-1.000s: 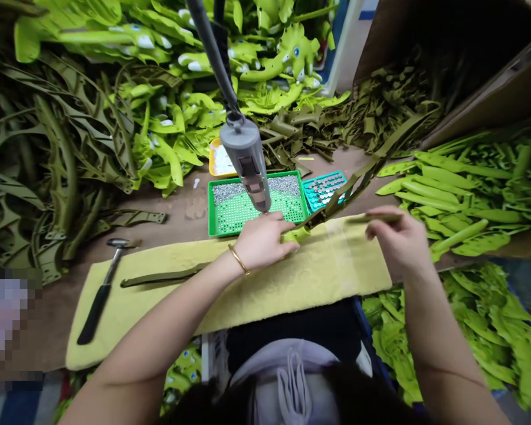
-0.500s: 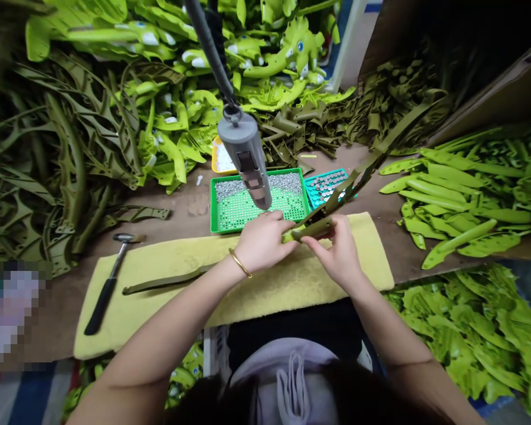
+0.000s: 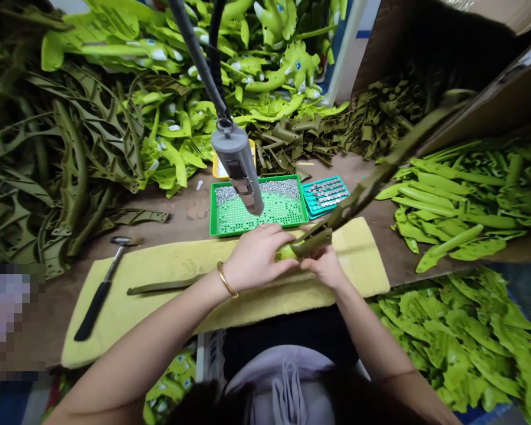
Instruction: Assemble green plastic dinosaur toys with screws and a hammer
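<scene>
My left hand (image 3: 256, 257) is closed round the bright green end of a toy part (image 3: 287, 252) over the yellow foam pad (image 3: 159, 295). My right hand (image 3: 325, 265) sits just right of it, gripping a short olive piece (image 3: 314, 242) pressed onto that part. A long olive strip (image 3: 380, 171) rises from the joint up to the right. A grey hanging screwdriver (image 3: 239, 168) dangles just above my left hand.
A green tray of screws (image 3: 259, 206) and a small teal tray (image 3: 326, 193) lie behind the pad. A hammer (image 3: 100, 289) and a loose olive strip (image 3: 168, 286) rest on the pad's left. Piles of green and olive plastic parts surround the bench; a cardboard box (image 3: 469, 71) is at right.
My right hand came in from the right with the olive piece and joined it to the part in my left hand. The long strip has tilted up higher.
</scene>
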{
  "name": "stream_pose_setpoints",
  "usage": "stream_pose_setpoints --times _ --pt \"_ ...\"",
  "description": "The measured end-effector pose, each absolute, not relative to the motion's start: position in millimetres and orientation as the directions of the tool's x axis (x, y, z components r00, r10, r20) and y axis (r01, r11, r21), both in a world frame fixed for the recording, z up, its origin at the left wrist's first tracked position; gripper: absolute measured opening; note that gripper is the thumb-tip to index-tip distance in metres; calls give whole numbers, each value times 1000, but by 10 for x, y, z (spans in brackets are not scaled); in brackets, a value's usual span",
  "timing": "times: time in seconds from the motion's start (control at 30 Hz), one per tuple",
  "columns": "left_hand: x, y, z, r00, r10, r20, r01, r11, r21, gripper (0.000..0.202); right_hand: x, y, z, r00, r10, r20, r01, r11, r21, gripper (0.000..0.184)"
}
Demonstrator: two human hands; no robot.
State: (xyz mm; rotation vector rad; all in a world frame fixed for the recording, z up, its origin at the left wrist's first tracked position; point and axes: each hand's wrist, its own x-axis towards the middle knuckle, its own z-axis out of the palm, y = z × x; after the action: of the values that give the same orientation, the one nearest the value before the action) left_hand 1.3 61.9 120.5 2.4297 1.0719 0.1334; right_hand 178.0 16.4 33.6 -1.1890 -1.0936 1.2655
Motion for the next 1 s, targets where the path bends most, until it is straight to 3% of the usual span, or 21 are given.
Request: stream_pose_setpoints --times 0.1,0.17,0.23,0.33,0.57,0.67,0.77,0.83,0.93,1.0 --pt "-17 533 1264 727 687 -27 585 -597 550 55 1798 156 419 -190 979 73 -107 53 -993 41" --pt "-17 497 1306 729 684 -19 575 -598 558 66 1760 170 475 -198 969 150 -116 129 -985 31" --pt "-5 472 1339 726 686 -32 598 -608 522 60 1682 175 503 -148 975 166 -116 150 -982 28" --pt "11 454 1350 721 692 -44 621 -616 485 49 1548 157 497 -60 991 119 -115 112 -987 33" --pt "-61 590 1255 708 698 -104 644 -579 499 47 1691 215 539 -22 995 92 -82 90 -993 49" --pt "-9 697 1252 730 649 -214 658 -585 474 50 1784 239 557 139 985 106 -2 107 -994 52" --pt "182 772 1290 730 626 -273 680 -627 381 59 1745 246 494 276 961 28 36 19 -999 51" --pt "336 800 1318 721 622 -306 693 -638 336 62 1792 268 446 181 983 -21 30 -26 -999 55" --pt "479 841 1319 696 576 -429 715 -611 340 47 2278 371 473 -32 999 16 214 23 -977 68" --pt "491 879 1285 680 560 -473 727 -600 334 35 2885 486 561 144 988 63 490 -16 -872 62"
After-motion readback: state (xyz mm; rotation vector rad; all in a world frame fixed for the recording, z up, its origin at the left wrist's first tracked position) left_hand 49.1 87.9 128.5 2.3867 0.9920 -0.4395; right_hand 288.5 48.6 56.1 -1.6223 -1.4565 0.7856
